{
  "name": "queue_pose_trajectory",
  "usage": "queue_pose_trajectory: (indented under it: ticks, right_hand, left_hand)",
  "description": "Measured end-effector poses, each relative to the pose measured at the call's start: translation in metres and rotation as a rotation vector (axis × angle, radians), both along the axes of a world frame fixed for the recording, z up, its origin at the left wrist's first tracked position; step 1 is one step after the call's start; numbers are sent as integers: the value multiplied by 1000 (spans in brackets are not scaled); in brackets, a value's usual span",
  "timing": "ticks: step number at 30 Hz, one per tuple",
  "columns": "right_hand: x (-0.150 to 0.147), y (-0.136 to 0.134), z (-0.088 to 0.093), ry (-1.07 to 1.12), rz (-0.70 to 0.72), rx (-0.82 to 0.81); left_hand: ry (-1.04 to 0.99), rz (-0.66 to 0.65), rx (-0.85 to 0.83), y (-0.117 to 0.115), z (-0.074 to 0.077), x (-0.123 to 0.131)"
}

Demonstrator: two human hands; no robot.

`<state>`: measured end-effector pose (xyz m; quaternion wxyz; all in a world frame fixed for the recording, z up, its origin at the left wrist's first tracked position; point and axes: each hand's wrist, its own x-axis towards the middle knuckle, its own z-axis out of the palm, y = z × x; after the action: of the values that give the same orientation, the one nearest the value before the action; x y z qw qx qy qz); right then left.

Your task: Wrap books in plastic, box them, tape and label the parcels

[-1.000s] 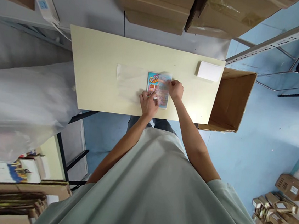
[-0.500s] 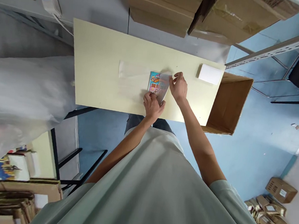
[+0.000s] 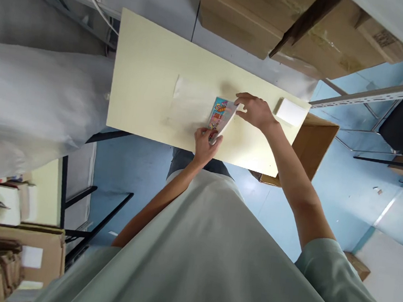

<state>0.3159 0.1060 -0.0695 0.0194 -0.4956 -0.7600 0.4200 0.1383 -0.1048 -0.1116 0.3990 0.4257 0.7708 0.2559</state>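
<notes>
A small flat booklet (image 3: 219,112) with a blue, pink and orange printed cover is over the pale yellow table (image 3: 155,45), partly covered by clear plastic film (image 3: 229,118). My left hand (image 3: 205,145) grips its near end, thumb and fingers closed on the edge. At the far right corner, my right hand (image 3: 254,110) pinches the film, which stands tilted up along the right side. A whitish translucent sheet (image 3: 190,99) lies flat on the table to the left. Whether it joins the film on the booklet I cannot tell.
A white stack or box (image 3: 291,112) sits at the table's right end. An open cardboard box (image 3: 313,146) stands beside that end. Large cartons (image 3: 240,18) line the back. A big translucent plastic bag (image 3: 41,100) bulges at left, near black metal legs (image 3: 98,224).
My right hand has moved slightly right, drawing the film's corner outward. The booklet now sits more tilted, with the film raised along its right side. The view has turned somewhat.
</notes>
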Motion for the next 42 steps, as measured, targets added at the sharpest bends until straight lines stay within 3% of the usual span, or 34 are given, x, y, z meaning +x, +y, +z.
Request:
queue_pose_trajectory:
  ticks: [6,10,15,19,24,28,31,35,39,42]
  right_hand:
    - [-33,24,10,68,140,-55]
    - [-71,33,9,130,130,-109]
    - [-120,31,-20,155,15,-92]
    - [-155,24,-52,82,55,-32]
    - [-180,8,-83,20,51,32]
    - [-187,-7,-93,1,10,37]
    - [-192,-17,-91,40,-48,40]
    - [-192,-34,-75,47,-156,17]
    - [-174,-67,-53,53,-288,37]
    - [-153,-100,-41,11,-463,50]
  left_hand:
    - [-105,105,-9,-11,14,-25]
    - [-150,196,9,-22,21,-39]
    - [-146,415,15,-35,15,-54]
    - [-151,480,-38,-39,3,-66]
    - [-89,402,-176,-37,-10,-83]
    - [6,270,-242,-36,-14,-100]
    - [37,205,-273,-35,-13,-112]
    - [115,223,-253,-30,-11,-131]
    - [181,191,-149,-11,-14,-154]
    - [178,131,-129,9,-16,-164]
